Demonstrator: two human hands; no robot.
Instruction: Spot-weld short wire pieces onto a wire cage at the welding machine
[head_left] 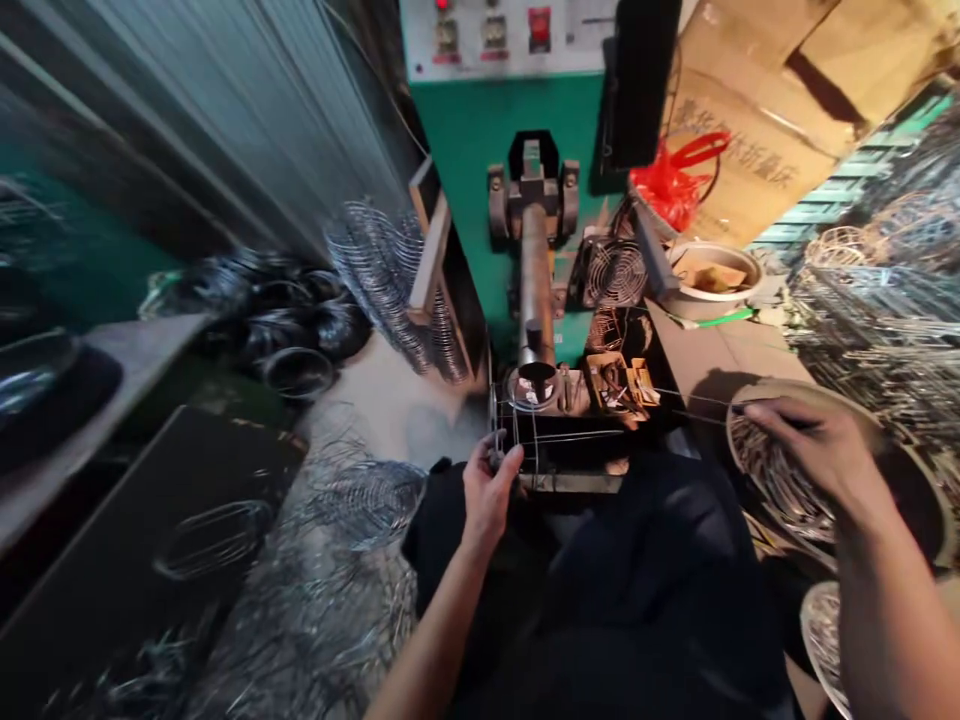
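Observation:
My left hand (pixel 489 487) pinches the left end of a thin wire piece (pixel 577 435) at the front of a green machine (pixel 480 140), just below its steel ram (pixel 535 290) and round die (pixel 534 385). My right hand (pixel 814 450) reaches over a round tray (pixel 919 480) heaped with short wire pieces (pixel 772 480), fingers curled on some of them. A long thin wire runs from that hand toward the machine. My dark-clothed lap (pixel 637 590) fills the foreground.
Coiled wire rings (pixel 390 280) and black hoops (pixel 292 330) lie at left. Finished wire frames (pixel 352 500) pile on the floor. A small fan (pixel 615 272), a white bowl (pixel 709 280), a red bag (pixel 667 190), cardboard (pixel 757 120) and stacked wire racks (pixel 885 310) stand at right.

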